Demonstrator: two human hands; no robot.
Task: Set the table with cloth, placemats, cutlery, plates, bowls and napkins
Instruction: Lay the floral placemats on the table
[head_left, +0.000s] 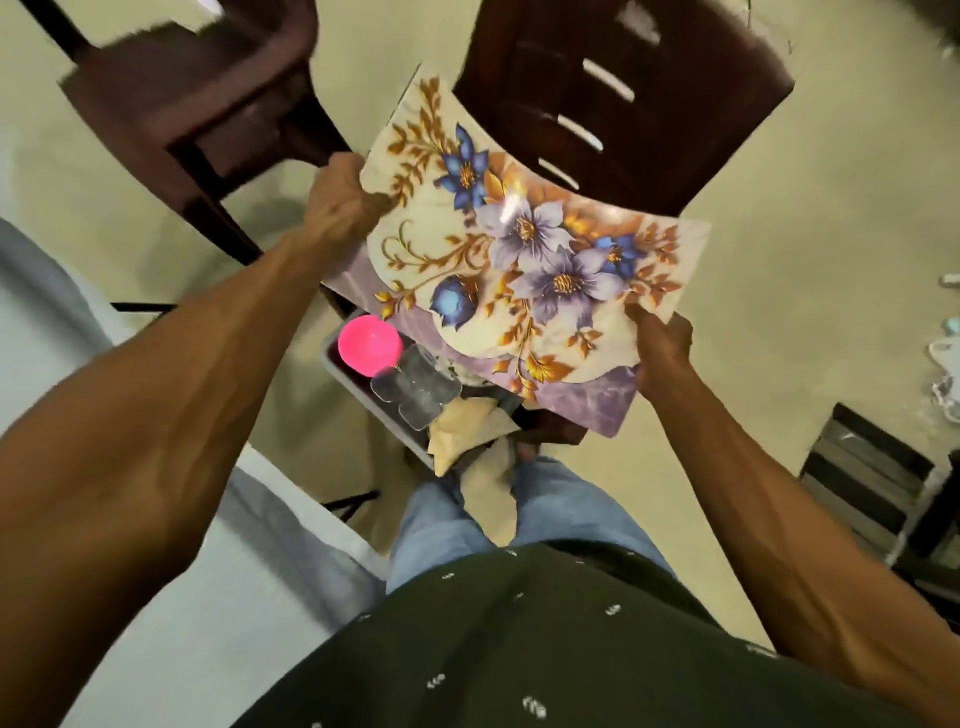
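Placemats (519, 265): floral stack held up in the air over the grey tub (358, 387), near a dark chair (623, 98)
Left hand (340, 200): pinches the far edge
Right hand (662, 353): grips the near corner
Doing it well: I'd keep both pinches firm — carry the stack level to the tabletop (171, 597) on my left — so none slides out

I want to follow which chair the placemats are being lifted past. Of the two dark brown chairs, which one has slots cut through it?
The dark brown chair at upper right, behind the floral placemats, shows pale slots. The other dark brown chair, upper left, shows none.
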